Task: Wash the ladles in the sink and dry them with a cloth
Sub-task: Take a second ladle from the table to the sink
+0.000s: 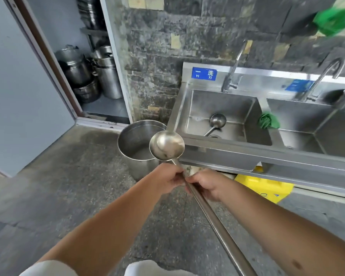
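Over the floor, short of the sink [179,108]: large ladle [167,145] held bowl-up, long axis running from bowl back past the right arm. Both grips curled round the handle just below the bowl, left hand [167,176] and right hand [205,184] touching. Sink ahead and right of both; right hand nearer. Count: two ladles, second ladle [217,120] lying in the left basin; two basins; one green cloth [268,120] on the divider.
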Demonstrator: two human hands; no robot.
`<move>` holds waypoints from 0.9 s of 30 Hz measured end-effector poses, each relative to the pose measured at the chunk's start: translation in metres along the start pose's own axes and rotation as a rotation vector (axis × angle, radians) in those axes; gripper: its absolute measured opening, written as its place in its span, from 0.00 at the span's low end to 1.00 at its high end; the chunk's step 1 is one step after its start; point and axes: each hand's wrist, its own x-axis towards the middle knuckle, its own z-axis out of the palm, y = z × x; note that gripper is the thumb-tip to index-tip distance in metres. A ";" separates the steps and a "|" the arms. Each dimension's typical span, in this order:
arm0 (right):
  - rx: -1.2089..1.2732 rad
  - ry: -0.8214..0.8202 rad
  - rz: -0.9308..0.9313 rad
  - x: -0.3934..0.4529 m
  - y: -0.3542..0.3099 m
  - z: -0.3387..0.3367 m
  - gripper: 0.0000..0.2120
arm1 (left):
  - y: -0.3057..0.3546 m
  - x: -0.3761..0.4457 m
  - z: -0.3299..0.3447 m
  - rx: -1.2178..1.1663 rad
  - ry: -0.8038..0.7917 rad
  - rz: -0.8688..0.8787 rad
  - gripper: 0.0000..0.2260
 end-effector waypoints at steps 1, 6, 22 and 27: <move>0.008 0.005 -0.006 0.004 -0.006 -0.009 0.06 | 0.005 0.008 0.009 0.016 -0.017 0.010 0.09; 0.122 0.049 -0.007 0.036 -0.035 -0.050 0.05 | 0.034 0.058 0.047 0.058 -0.053 -0.016 0.10; 0.307 0.258 0.017 0.195 -0.156 -0.112 0.08 | 0.163 0.267 0.096 0.272 -0.133 -0.150 0.05; 0.351 0.301 0.054 0.226 -0.179 -0.130 0.07 | 0.182 0.312 0.111 0.293 -0.154 -0.177 0.04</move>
